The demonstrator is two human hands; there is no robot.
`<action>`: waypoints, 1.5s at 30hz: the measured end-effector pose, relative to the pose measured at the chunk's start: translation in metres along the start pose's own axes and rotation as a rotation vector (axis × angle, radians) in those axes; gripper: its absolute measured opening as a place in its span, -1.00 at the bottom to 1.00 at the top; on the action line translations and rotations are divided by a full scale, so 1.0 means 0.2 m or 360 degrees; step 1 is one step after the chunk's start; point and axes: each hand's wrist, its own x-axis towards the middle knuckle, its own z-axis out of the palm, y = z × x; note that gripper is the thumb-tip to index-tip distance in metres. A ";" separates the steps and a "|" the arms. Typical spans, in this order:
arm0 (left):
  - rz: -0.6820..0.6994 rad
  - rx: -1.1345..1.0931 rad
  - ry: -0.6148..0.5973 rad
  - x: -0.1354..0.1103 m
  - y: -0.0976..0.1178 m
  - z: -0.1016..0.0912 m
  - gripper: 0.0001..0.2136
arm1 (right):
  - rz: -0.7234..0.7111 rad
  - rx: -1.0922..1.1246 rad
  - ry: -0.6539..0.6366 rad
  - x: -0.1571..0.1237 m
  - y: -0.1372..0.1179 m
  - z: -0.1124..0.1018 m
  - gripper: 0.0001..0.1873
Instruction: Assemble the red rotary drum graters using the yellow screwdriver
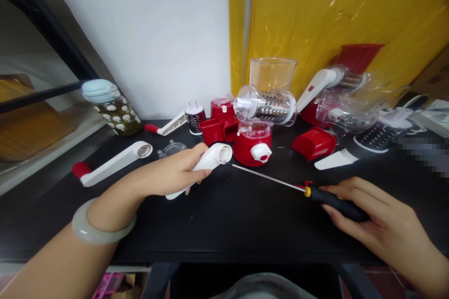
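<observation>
My left hand (185, 168) is closed around a white crank handle (210, 156), its round socket end pointing right. In my right hand (375, 215) is a screwdriver (336, 203) with a black and yellow grip. Its long shaft reaches left, and the tip is at the handle's socket end; whether it sits in a screw I cannot tell. Behind them stands a red grater base (252, 145) carrying a clear housing (273, 74) with a metal drum (273, 105) inside. Another white crank handle with a red knob (115, 163) lies left of my left hand.
A bottle with a light blue lid (108, 105) stands back left. Near it are a third crank handle (173, 124) and a small drum (195, 119). Toward the right lie a red pusher (314, 144), a white flat piece (336, 159), a loose drum (380, 133) and another grater (345, 103).
</observation>
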 end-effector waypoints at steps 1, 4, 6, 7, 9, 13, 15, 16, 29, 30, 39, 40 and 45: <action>-0.0004 0.0002 -0.0001 0.00 0.00 0.00 -0.78 | -0.0003 -0.0004 -0.0006 0.00 0.00 0.00 -0.83; -0.0011 -0.0005 -0.0005 0.00 0.01 0.00 -0.78 | -0.0012 0.0000 -0.0017 0.00 0.00 0.00 -0.84; -0.0015 -0.0007 -0.0012 0.00 0.00 0.00 -0.78 | -0.0016 -0.0003 -0.0007 0.00 0.00 0.00 -0.85; -0.0017 -0.0006 -0.0016 0.00 0.00 0.00 -0.78 | -0.0016 -0.0006 0.0000 0.00 0.00 0.00 -0.85; -0.0020 0.0000 -0.0016 0.00 0.00 0.00 -0.78 | 0.0001 -0.0008 0.0008 0.00 0.00 0.00 -0.84; -0.0022 0.0003 -0.0006 0.00 0.00 0.00 -0.78 | 0.0033 0.0014 0.0013 0.00 0.00 0.00 -0.83; -0.0022 0.0003 -0.0010 0.00 0.00 0.00 -0.78 | 0.0040 0.0027 0.0022 0.00 0.00 0.00 -0.84; -0.0023 -0.0001 -0.0012 0.00 0.00 0.00 -0.78 | 0.0046 0.0034 0.0026 0.00 0.00 0.00 -0.84; -0.0004 -0.0004 -0.0012 0.00 0.00 0.01 -0.77 | 0.0049 0.0020 0.0029 0.01 -0.01 0.00 -0.82; -0.0005 -0.0012 -0.0010 0.00 0.00 0.01 -0.77 | 0.0053 0.0024 0.0027 0.01 -0.01 0.00 -0.82; 0.0009 -0.0025 -0.0028 0.00 0.00 0.01 -0.77 | 0.0034 0.0006 0.0045 0.00 -0.01 0.00 -0.84; 0.0008 -0.0021 -0.0032 0.00 0.00 0.01 -0.78 | 0.0027 -0.0003 0.0038 0.00 -0.01 0.00 -0.83; -0.0020 -0.0059 -0.0047 0.00 0.01 0.01 -0.78 | -0.0016 -0.0042 0.0034 0.00 -0.01 0.00 -0.84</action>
